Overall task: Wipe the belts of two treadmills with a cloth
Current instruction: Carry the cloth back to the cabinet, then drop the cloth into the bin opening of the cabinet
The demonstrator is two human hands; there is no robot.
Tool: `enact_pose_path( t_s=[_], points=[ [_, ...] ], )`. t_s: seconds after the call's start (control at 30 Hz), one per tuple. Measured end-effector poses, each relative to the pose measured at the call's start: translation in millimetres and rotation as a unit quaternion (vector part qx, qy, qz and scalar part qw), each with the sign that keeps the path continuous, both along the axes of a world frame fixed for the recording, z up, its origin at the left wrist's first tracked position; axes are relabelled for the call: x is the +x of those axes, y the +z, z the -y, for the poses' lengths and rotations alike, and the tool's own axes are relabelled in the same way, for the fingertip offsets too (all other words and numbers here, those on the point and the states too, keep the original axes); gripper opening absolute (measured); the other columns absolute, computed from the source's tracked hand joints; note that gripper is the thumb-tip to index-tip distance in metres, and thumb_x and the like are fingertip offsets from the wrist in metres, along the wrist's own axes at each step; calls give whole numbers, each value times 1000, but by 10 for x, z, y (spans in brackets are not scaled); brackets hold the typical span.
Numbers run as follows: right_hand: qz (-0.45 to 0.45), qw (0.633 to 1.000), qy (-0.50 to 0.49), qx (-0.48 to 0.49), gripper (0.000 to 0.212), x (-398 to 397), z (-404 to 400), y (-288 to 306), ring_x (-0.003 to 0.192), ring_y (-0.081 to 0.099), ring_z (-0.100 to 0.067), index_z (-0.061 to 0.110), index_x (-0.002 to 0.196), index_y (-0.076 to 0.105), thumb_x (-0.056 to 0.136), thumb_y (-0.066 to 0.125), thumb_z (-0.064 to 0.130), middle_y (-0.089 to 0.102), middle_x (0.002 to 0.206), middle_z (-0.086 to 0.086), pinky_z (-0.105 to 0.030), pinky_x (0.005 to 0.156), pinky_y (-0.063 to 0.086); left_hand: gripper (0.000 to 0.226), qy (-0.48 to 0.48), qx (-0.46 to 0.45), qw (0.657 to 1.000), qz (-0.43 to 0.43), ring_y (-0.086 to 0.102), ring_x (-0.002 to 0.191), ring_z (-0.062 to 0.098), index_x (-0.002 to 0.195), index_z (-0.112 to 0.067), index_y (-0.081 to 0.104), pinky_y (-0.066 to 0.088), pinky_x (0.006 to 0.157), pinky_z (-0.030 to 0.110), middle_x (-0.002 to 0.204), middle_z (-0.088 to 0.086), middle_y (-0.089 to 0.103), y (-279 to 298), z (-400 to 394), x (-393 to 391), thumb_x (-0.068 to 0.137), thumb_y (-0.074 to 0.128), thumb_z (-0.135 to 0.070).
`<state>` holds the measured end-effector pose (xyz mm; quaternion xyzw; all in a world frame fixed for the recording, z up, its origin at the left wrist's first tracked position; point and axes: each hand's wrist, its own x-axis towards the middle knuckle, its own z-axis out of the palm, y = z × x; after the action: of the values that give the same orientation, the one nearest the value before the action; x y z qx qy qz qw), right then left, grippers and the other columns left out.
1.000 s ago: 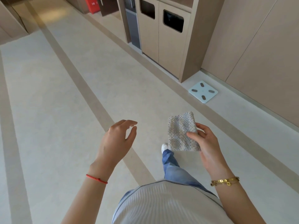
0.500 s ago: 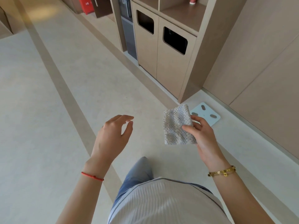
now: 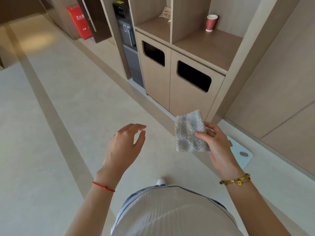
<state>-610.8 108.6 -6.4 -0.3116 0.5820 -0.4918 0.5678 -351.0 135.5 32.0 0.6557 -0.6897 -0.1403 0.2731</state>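
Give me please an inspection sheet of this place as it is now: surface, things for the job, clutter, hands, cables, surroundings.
Surface: pale floor with darker stripes.
Job's things: folded grey cloth, held in the air; no treadmill in view.
Clutter: red paper cup upright on the shelf; bathroom scale on the floor, partly hidden by the right hand.
Hands: right hand pinches the cloth between thumb and fingers; left hand holds nothing, fingers relaxed.
Cables: nothing seen.
Surroundings: cabinet with two bin openings, dark water dispenser, red fire extinguisher box, beige wall panels.
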Motion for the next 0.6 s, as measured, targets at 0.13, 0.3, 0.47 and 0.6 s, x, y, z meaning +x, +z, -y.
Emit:
enact_pose_path(
  t_s=[0.13,0.3,0.47,0.6],
  points=[
    [18,999,-39,3,39,141,721,32,95,72,-19,24,111,61,81,74,2,74,105,-1,-44,88,57,24,-37,4,999,11,69,94,15,116,-16,71,55,82,33,112,-3,72,97,957,139,98,57,-20],
    [18,996,-88,8,37,198,1461,18,97,72,-22,23,111,62,82,73,2,75,103,-3,-41,88,56,24,-79,10,997,11,69,101,15,117,-16,71,56,85,33,112,-2,72,107,1991,148,98,57,-20],
    [18,993,-114,11,39,165,2266,-47,96,72,-21,18,117,61,83,72,2,74,104,-4,-42,88,56,25,-109,17,994,0,68,101,18,119,-15,71,56,87,36,114,0,72,6,3001,8,98,57,-19],
    [21,991,-135,6,34,57,3032,-44,91,73,-16,21,111,61,84,71,2,74,103,-4,-35,79,57,26,-138,9,990,-2,68,101,18,121,-16,70,57,85,39,114,0,72,2,3880,-153,99,55,-20]
  ],
)
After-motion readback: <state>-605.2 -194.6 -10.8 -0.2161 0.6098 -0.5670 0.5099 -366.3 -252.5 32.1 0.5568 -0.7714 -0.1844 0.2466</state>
